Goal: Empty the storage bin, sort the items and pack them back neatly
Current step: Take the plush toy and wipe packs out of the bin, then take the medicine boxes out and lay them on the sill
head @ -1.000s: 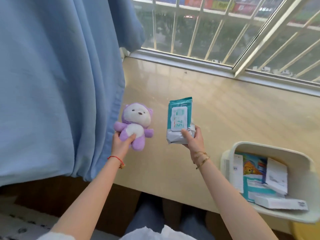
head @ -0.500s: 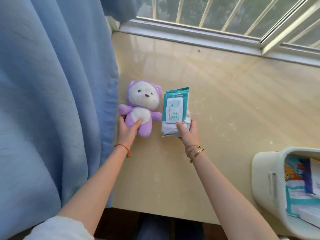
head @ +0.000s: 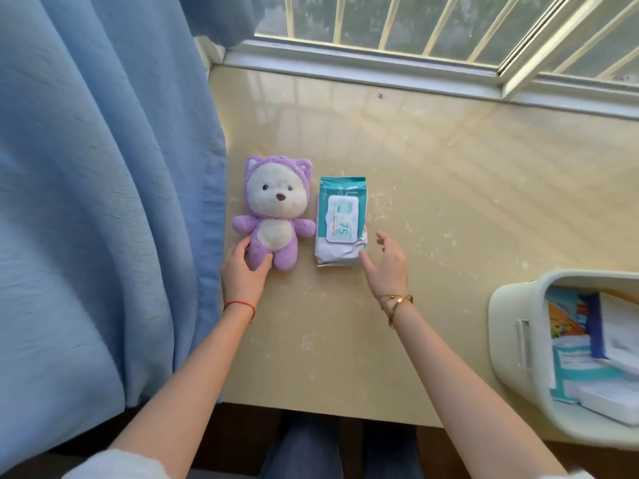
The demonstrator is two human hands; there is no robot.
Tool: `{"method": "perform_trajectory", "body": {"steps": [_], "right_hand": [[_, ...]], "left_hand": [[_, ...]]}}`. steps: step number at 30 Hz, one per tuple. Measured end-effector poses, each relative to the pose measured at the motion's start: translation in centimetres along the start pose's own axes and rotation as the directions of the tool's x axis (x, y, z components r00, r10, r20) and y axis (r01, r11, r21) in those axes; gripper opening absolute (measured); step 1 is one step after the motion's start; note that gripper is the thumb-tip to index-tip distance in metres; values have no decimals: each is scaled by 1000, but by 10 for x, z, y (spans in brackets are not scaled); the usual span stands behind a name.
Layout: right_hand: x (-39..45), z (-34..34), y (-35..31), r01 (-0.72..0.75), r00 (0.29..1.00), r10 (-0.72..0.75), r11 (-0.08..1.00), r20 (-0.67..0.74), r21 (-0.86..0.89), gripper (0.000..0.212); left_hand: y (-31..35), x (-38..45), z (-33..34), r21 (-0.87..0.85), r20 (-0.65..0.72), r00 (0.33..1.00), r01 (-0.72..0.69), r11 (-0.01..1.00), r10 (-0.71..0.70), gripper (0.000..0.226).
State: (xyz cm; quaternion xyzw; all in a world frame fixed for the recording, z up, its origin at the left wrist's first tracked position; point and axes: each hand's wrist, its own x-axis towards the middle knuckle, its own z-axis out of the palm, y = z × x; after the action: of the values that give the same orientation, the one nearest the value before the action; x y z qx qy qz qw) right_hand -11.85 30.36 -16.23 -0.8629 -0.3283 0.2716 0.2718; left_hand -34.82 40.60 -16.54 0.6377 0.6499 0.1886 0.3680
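A purple and white plush bear (head: 275,216) lies face up on the beige sill (head: 432,188), close to the curtain. My left hand (head: 243,271) rests at its lower left, with relaxed fingers and thumb touching its leg. Just right of the bear, a teal and white pack of wipes (head: 340,223) lies flat. My right hand (head: 385,267) hovers open at the pack's lower right corner, the thumb barely by its edge. The cream storage bin (head: 511,340) stands at the right edge and holds several boxes and a colourful booklet (head: 567,319).
A blue curtain (head: 103,202) hangs along the left and brushes the sill's edge. The window frame and bars (head: 380,60) run along the back. The sill's front edge lies just above my knees (head: 311,444).
Both hands lowered the bear and the wipes pack onto the sill side by side. My right hand has let go of the pack and opened; my left hand has loosened on the bear.
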Motion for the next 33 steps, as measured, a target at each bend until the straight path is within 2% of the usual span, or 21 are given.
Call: {"method": "perform_trajectory", "body": {"steps": [5,9,16,21,26,33], "right_hand": [[-46,-66,20,215,974,-224,963,-41,-161,41],[-92,-132,49,273,954,-295,934,-64,-231,39],[-144,-261,131,321,929,-359,901,-86,-290,38],[-152,-337,210,248,950,-290,927,-116,-281,39],[-144,-383,274,201,960,-245,940,-136,-275,37],[-104,-400,322,48,995,-67,973,-77,-228,43]], "left_hand": [[34,-56,-14,135,-12,986,-161,978,164,36],[72,-112,-10,191,65,952,-305,933,297,35],[165,-227,40,199,104,911,-411,889,398,33],[219,-293,101,171,126,883,-468,867,452,33],[255,-339,164,148,162,876,-477,866,454,35],[284,-361,248,174,272,903,-386,906,333,38]]}}
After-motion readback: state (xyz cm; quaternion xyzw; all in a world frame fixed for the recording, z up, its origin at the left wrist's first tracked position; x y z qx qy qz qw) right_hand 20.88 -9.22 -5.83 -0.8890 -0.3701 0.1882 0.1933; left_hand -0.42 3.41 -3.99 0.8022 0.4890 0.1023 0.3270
